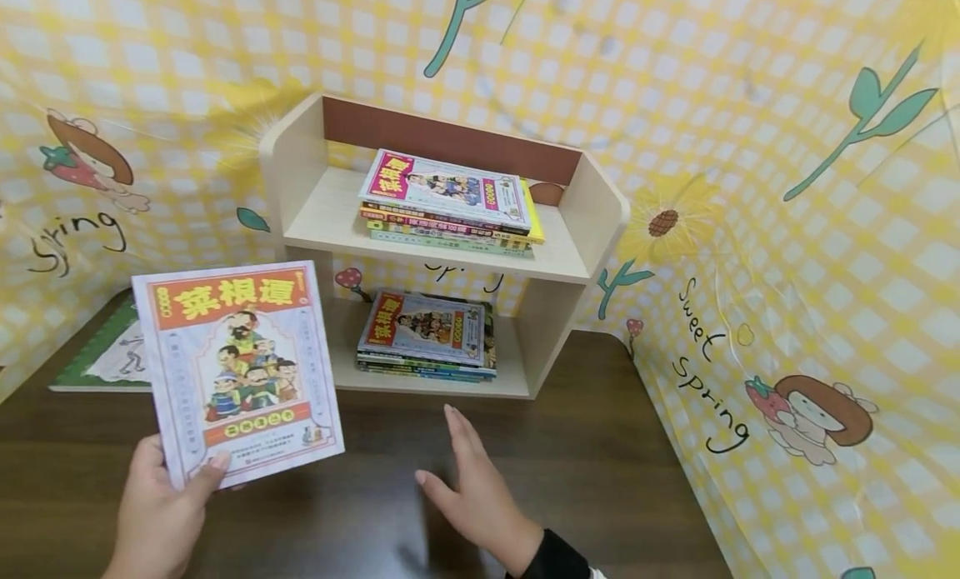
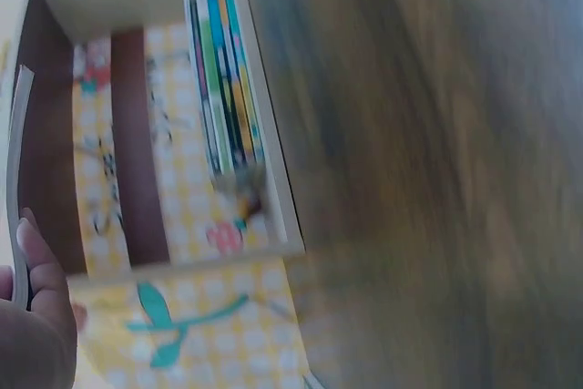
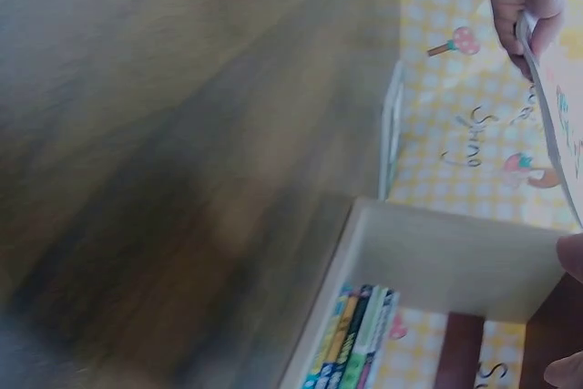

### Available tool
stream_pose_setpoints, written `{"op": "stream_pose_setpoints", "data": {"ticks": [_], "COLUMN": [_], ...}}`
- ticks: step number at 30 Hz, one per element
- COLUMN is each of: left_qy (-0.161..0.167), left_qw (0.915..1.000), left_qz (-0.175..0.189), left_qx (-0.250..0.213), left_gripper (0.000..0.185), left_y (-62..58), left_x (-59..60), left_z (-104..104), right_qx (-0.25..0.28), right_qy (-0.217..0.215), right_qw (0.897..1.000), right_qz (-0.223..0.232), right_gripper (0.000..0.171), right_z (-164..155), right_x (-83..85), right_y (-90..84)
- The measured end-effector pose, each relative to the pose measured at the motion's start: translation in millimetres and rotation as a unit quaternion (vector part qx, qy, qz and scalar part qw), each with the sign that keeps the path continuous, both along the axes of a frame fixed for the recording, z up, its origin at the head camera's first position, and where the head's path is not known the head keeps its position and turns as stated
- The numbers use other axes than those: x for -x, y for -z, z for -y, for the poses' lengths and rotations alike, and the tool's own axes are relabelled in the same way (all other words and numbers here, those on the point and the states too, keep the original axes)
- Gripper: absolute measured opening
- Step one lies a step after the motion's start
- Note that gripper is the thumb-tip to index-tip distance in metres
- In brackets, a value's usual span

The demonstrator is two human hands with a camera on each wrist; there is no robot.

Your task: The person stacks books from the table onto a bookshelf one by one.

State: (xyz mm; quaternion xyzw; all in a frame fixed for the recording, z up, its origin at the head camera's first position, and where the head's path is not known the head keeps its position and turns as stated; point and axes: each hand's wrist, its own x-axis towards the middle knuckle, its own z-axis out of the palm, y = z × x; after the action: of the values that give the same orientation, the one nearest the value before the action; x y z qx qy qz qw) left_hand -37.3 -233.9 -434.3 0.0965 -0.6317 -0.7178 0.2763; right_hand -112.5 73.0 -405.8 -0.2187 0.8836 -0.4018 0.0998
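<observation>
My left hand [image 1: 167,500] grips a book [image 1: 243,371] by its lower left corner, thumb on the front cover. The book has an orange title band with yellow characters and a group of cartoon figures; its front faces me, raised before the shelf's left side. In the left wrist view the book [image 2: 16,170] appears edge-on. My right hand [image 1: 480,496] is held over the table with its fingers straight, thumb spread and nothing in it. Beyond it stands a two-tier wooden shelf [image 1: 566,267], with a stack of books [image 1: 427,333] on the lower tier.
Another stack of books [image 1: 450,196] lies on the upper tier, a pink-titled one on top. A green-covered book [image 1: 93,358] lies on the dark wooden table [image 1: 600,479], left of the shelf. Yellow checked cloth [image 1: 787,312] hangs behind and along the right.
</observation>
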Motion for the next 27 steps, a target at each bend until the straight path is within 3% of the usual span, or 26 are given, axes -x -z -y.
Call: {"op": "stream_pose_setpoints", "data": {"ticks": [4,8,13,17,22,27], "left_qy": [0.036,0.078,0.128,0.140,0.139,0.162], "left_qw": [0.9989,0.9950,0.9915,0.9899,0.9902,0.9860], "left_qz": [0.005,0.027,-0.011,-0.024,0.014,0.025], "left_qx": [0.028,0.057,0.020,0.007,0.001,-0.027], "left_gripper": [0.039,0.031,0.031,0.031,0.033,0.033], "left_y": [-0.1,-2.8,-5.2,-7.9,-14.2,-15.3], "left_x": [-2.5,-0.1,8.4,14.7,22.3,26.0], "left_z": [-25,-53,-85,-106,-125,-138], "right_qx": [0.055,0.153,0.283,0.365,0.399,0.394], "right_qy": [-0.015,-0.035,-0.042,-0.025,0.045,0.092], "right_qw": [0.998,0.987,0.955,0.929,0.916,0.915], "right_qz": [0.015,0.042,0.073,0.049,0.026,0.003], "right_gripper": [0.078,0.073,0.070,0.068,0.067,0.061], "right_z": [9,16,21,24,20,12], "right_x": [1.1,1.0,-2.5,-3.4,-3.9,-0.1], "right_y": [-6.5,-8.9,-10.9,-9.1,-7.4,-9.2]}}
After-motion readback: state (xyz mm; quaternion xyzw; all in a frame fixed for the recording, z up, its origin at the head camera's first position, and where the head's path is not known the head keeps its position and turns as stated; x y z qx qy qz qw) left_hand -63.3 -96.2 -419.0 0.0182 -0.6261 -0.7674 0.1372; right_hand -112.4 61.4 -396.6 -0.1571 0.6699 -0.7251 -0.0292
